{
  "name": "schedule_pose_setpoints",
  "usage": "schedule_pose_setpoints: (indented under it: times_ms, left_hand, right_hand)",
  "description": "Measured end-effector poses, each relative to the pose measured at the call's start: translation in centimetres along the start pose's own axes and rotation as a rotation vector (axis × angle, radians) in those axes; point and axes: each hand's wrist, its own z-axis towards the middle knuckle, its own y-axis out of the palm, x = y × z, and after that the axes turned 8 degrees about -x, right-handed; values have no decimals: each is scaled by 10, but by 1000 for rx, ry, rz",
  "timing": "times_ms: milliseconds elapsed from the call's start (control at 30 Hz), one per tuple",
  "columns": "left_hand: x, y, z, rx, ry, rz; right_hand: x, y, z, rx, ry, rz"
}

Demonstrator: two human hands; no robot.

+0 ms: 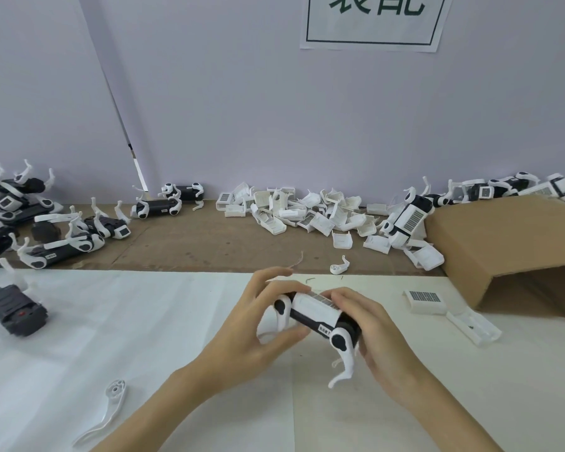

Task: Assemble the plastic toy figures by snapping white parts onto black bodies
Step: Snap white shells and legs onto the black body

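Both hands hold one toy figure (317, 316) just above the white sheet (111, 337), near centre. Left hand (258, 334) grips the figure's left end, thumb along the near side, fingers curled over the far side. Right hand (375, 331) wraps the right end, fingertips (340, 296) pressing on the white top cover (313, 306) seated on the black body. White legs (344, 357) hang from the figure's near side. Loose white leg (111, 402) lies on the sheet at lower left, well apart from the hands. Bare black body (13, 309) rests at the left edge of the sheet. White cover with a grille (424, 300) and a clear-white piece (473, 322) lie to the right of the hands, near the open cardboard box (509, 249). Small white leg part (339, 266) sits on the brown board (193, 243) just beyond the sheet. Heap of white covers (300, 210) against the wall, centre back. Assembled figures piled at far left (62, 230) and far right (470, 194). Paper sign (375, 21) on the wall above.
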Motion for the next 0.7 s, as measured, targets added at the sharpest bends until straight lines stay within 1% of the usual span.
schedule_pose_setpoints:
  times_ms: [67, 133, 200, 267, 333, 433, 500, 567, 600, 633, 667, 700]
  left_hand:
    - [1, 2, 0, 22, -35, -115]
    - [3, 3, -1, 39, -78, -206]
    - [3, 4, 0, 101, -101, -195]
    - [2, 4, 1, 158, -117, -136]
    - [1, 3, 1, 164, -139, -89]
    - [1, 5, 2, 161, -153, -24]
    - [3, 7, 3, 192, -156, -23]
    - [5, 9, 2, 147, -175, -133]
    - [7, 10, 1, 106, -199, -246]
    - [10, 10, 2, 99, -234, -373]
    - [13, 11, 3, 137, -267, -486]
    - [16, 11, 4, 206, -284, -546]
  right_hand:
    - [3, -2, 0, -42, 22, -9]
    - [3, -1, 1, -45, 5, 4]
    - [2, 0, 0, -29, -73, -69]
    - [2, 1, -3, -33, -183, -251]
    - [3, 4, -6, -47, -242, -437]
    - [5, 2, -5, 51, -296, -730]
    - [5, 0, -4, 109, -311, -807]
    - [7, -2, -4, 133, -362, -814]
    - [9, -3, -4, 142, -393, -806]
    - [11, -3, -4, 149, -413, -790]
    - [13, -3, -3, 149, -413, -768]
    - [15, -3, -2, 139, -395, -755]
